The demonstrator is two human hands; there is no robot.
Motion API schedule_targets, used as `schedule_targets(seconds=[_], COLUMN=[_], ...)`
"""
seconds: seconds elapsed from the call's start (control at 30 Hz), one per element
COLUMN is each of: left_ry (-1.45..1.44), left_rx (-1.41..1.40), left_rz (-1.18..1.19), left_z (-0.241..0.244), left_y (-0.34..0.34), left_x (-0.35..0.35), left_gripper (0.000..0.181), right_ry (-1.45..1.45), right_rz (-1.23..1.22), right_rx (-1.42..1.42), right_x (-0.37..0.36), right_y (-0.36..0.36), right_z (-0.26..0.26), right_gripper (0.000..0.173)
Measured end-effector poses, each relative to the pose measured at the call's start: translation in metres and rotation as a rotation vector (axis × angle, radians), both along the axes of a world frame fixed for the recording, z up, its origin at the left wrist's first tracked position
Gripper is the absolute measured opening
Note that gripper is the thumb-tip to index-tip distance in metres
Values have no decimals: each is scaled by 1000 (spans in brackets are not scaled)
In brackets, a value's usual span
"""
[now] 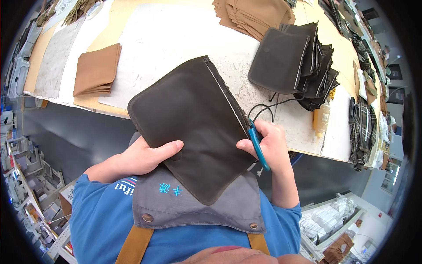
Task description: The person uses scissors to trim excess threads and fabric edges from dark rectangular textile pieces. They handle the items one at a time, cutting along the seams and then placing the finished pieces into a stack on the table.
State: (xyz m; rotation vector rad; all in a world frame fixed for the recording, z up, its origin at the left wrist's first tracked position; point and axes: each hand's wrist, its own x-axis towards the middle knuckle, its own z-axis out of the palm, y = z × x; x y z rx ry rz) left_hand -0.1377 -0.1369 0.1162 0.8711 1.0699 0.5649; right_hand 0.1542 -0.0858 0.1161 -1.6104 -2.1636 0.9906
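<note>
A dark brown stitched panel [194, 125] with rounded corners, apparently leather or coated fabric, is held tilted in front of my apron. My left hand [148, 156] grips its lower left side, thumb on top and fingers beneath. Its raw edge, showing a white inner layer, runs down the right side. My right hand [268, 142] is closed around a teal-handled cutting tool [257, 145], probably thread snips, beside that raw edge. The tool's blades are mostly hidden. A thin black cord [278, 104] loops on the table just beyond my right hand.
Similar dark panels [280, 61] are piled at the right of the worktable [158, 36]. Tan pieces lie in a far stack [260, 15] and a left stack [97, 71]. A yellowish squeeze bottle [321, 120] and plaid fabric [362, 128] are at the right edge.
</note>
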Motion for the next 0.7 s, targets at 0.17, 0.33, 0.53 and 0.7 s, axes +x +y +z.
schedule_targets(seconds=[0.17, 0.33, 0.53, 0.7], left_ry=[21, 47, 66, 63], left_rx=[23, 38, 60, 69], left_rz=[-45, -101, -86, -66], left_z=[7, 10, 11, 8], left_y=[0, 4, 3, 4], left_x=[1, 0, -2, -2], left_gripper=[34, 35, 37, 38], right_ry=[-82, -25, -6, 6], right_rz=[37, 4, 13, 7], right_rx=[9, 32, 49, 93], right_x=[-9, -18, -23, -24], right_y=[5, 11, 16, 15], right_z=[7, 7, 5, -3], right_gripper=[67, 73, 68, 67])
